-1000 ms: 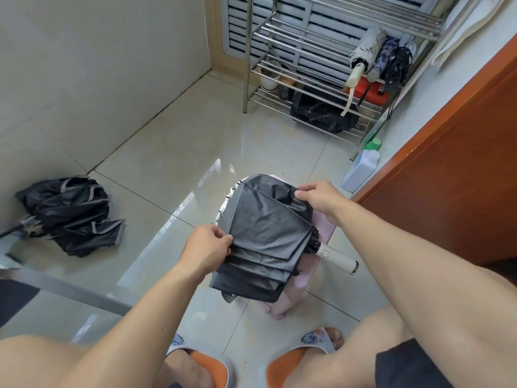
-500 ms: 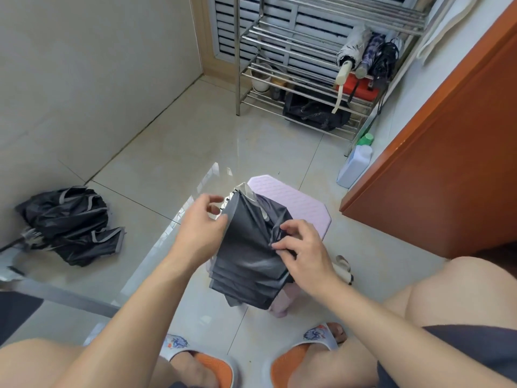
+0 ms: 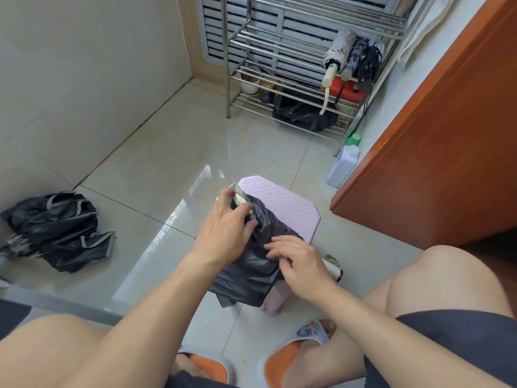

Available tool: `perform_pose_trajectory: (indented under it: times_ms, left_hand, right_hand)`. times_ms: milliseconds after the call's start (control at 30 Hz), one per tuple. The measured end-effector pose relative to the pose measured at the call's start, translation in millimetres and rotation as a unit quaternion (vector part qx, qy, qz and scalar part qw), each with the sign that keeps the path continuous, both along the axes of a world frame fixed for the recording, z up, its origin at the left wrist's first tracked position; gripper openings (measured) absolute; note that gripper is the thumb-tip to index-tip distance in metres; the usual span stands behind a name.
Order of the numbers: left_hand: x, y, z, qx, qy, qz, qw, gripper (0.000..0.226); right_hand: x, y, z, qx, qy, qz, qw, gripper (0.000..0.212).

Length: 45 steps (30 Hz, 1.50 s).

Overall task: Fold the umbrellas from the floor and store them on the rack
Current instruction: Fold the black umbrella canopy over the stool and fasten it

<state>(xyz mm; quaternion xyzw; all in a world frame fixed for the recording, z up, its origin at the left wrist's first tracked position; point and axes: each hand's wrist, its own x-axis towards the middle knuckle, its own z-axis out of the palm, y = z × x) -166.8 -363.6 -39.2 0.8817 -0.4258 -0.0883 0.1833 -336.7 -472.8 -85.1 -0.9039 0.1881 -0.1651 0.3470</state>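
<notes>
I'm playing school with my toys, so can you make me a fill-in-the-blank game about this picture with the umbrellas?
1. Both hands work on a dark grey umbrella over a small stool coloured ____.
2. The plastic bottle by the wooden door has a ____ cap.
3. Another umbrella, not yet folded, lies on the ____.
4. The folded umbrellas already put away sit on the metal ____.

Missing words: pink, green, floor, rack
</notes>
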Motion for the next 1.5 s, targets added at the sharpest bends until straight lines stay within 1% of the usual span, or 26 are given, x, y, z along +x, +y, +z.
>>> perform_pose_trajectory:
  times_ms: [100, 200, 267, 333, 400, 433, 500, 567, 633, 700, 767, 833, 900, 967, 1000, 1033, 1067, 1100, 1133, 1167, 1200, 1233, 1300, 1367, 1433, 1500]
  left_hand:
    - [1, -7, -4, 0.019, -0.010, 0.013, 1.000, 0.031]
    - [4, -9, -4, 0.028, 0.008, 0.026, 0.999, 0.032]
    - [4, -10, -6, 0.022, 0.033, 0.024, 0.999, 0.023]
    - [3, -11, -3, -0.016, 0.133, 0.064, 0.989, 0.017]
    - [4, -13, 6, -0.090, 0.254, 0.118, 0.956, 0.013]
    - [4, -13, 13, -0.133, 0.283, 0.137, 0.940, 0.012]
    - [7, -11, 32, -0.216, 0.297, 0.164, 0.915, 0.016]
    - [11, -4, 48, -0.266, 0.319, 0.180, 0.892, 0.016]
    - [16, 4, 53, -0.255, 0.363, 0.174, 0.879, 0.015]
    - [18, 12, 50, -0.214, 0.407, 0.170, 0.872, 0.016]
    - [18, 19, 43, -0.190, 0.435, 0.189, 0.860, 0.015]
    - [20, 23, 38, -0.177, 0.454, 0.208, 0.848, 0.011]
    - [21, 26, 33, -0.164, 0.475, 0.212, 0.838, 0.018]
    - [22, 30, 29, -0.144, 0.477, 0.213, 0.840, 0.025]
    - [22, 31, 27, -0.136, 0.474, 0.215, 0.843, 0.026]
    - [22, 33, 25, -0.131, 0.473, 0.218, 0.843, 0.026]
    - [22, 34, 23, -0.128, 0.474, 0.221, 0.842, 0.027]
    - [23, 35, 22, -0.124, 0.477, 0.223, 0.841, 0.027]
    - [24, 36, 22, -0.119, 0.478, 0.223, 0.841, 0.026]
    - [24, 37, 21, -0.113, 0.479, 0.222, 0.842, 0.026]
    - [24, 37, 22, -0.108, 0.478, 0.220, 0.843, 0.025]
    - [25, 37, 22, -0.105, 0.478, 0.219, 0.844, 0.024]
    - [25, 38, 24, -0.103, 0.476, 0.218, 0.846, 0.023]
    - [27, 40, 25, -0.098, 0.462, 0.216, 0.855, 0.024]
    - [28, 42, 24, -0.090, 0.446, 0.212, 0.865, 0.025]
    - [28, 41, 24, -0.085, 0.439, 0.208, 0.870, 0.025]
  right_hand:
    - [-1, -1, 6, 0.047, -0.004, -0.105, 0.993, 0.032]
    - [-5, -1, 8, 0.106, 0.026, -0.220, 0.969, 0.021]
    - [-5, 1, 7, 0.150, 0.048, -0.253, 0.954, 0.019]
    - [-4, 5, 7, 0.183, 0.052, -0.277, 0.942, 0.018]
    - [-1, 8, 9, 0.206, 0.058, -0.303, 0.929, 0.015]
    - [-1, 10, 10, 0.217, 0.063, -0.314, 0.922, 0.015]
    - [-1, 11, 12, 0.237, 0.072, -0.321, 0.914, 0.016]
    - [-2, 11, 14, 0.255, 0.073, -0.322, 0.909, 0.017]
    - [-2, 14, 17, 0.265, 0.055, -0.337, 0.902, 0.019]
    - [-2, 16, 22, 0.239, 0.028, -0.362, 0.901, 0.022]
    - [0, 17, 26, 0.218, 0.007, -0.356, 0.909, 0.023]
    - [4, 16, 25, 0.217, 0.012, -0.320, 0.922, 0.022]
    - [6, 16, 23, 0.213, 0.025, -0.297, 0.931, 0.022]
    - [8, 16, 24, 0.212, 0.030, -0.294, 0.931, 0.024]
    - [10, 15, 26, 0.232, 0.034, -0.302, 0.924, 0.022]
    - [12, 14, 30, 0.273, 0.034, -0.313, 0.909, 0.021]
    - [13, 13, 33, 0.357, 0.022, -0.332, 0.873, 0.024]
    - [16, 13, 40, 0.472, 0.009, -0.354, 0.807, 0.025]
    - [18, 12, 45, 0.586, 0.002, -0.365, 0.724, 0.028]
    - [21, 9, 49, 0.668, -0.003, -0.367, 0.647, 0.030]
    - [23, 6, 50, 0.713, 0.000, -0.363, 0.600, 0.029]
    - [26, 2, 51, 0.729, 0.014, -0.357, 0.584, 0.026]
    - [30, -5, 53, 0.719, 0.038, -0.351, 0.599, 0.023]
    - [31, -13, 56, 0.702, 0.020, -0.364, 0.612, 0.022]
    - [30, -19, 59, 0.675, 0.000, -0.377, 0.634, 0.020]
    - [28, -22, 59, 0.657, 0.000, -0.387, 0.647, 0.015]
